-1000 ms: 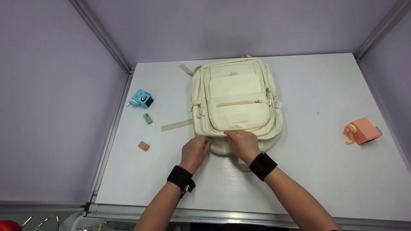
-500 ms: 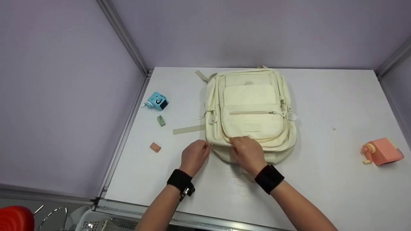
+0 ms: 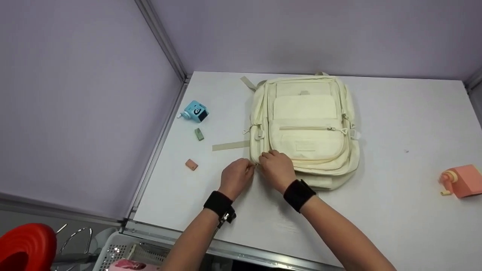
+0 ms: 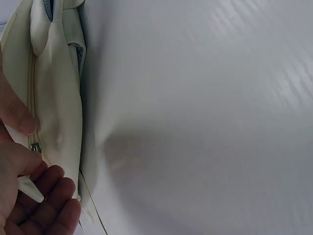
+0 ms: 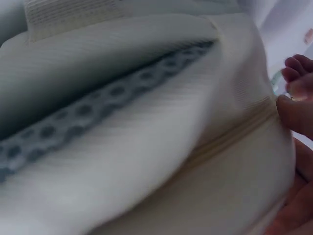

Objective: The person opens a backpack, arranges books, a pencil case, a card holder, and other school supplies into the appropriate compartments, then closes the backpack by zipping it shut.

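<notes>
A cream backpack (image 3: 307, 109) lies front side up on the white table. At its lower left corner my left hand (image 3: 236, 177) pinches a pale zipper pull (image 4: 30, 188), just below the metal slider (image 4: 35, 147). The zipper track runs closed along the bag's edge above that slider. Close beside it, my right hand (image 3: 278, 171) grips the bag's lower edge near the same corner, thumb (image 5: 288, 115) at the end of the zipper track (image 5: 230, 137). An unzipped pocket with a dark dotted lining (image 5: 98, 105) gapes in the right wrist view.
Left of the bag lie a blue panda-faced crank sharpener (image 3: 196, 111), a small green block (image 3: 199, 134) and a small orange block (image 3: 191, 165). An orange crank sharpener (image 3: 465, 181) stands far right. Two straps stick out leftward. A white basket (image 3: 113, 250) and a red object (image 3: 32, 244) sit below the table edge.
My right hand has slid left along the bag's lower edge to the corner by my left hand. The left hand stays at that corner. The head view has shifted, moving the scene rightward.
</notes>
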Demonstrator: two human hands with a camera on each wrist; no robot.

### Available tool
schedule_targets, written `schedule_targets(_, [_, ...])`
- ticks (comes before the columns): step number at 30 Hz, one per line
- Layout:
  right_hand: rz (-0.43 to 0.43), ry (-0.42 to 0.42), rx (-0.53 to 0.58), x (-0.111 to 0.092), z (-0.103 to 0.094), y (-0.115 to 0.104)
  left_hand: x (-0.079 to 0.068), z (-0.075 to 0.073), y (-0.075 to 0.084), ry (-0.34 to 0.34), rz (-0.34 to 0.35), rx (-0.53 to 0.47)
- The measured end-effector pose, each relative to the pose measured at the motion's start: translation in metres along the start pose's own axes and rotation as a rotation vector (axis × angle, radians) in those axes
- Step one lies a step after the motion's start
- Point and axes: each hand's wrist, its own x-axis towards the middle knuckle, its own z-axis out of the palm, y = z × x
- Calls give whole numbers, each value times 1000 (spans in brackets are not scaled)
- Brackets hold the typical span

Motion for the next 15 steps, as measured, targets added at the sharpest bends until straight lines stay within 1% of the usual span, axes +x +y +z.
schedule_targets(2, [6,-1,-5,-1,2,1,0,1,0,7,6,0])
schedule_targets(9, [-9,70,-6,-4,8,2,2,0,-4,35,24,-6])
schedule_targets(15, [-15,78,-10,-4,10,3,6,-2,-9,39,11,5])
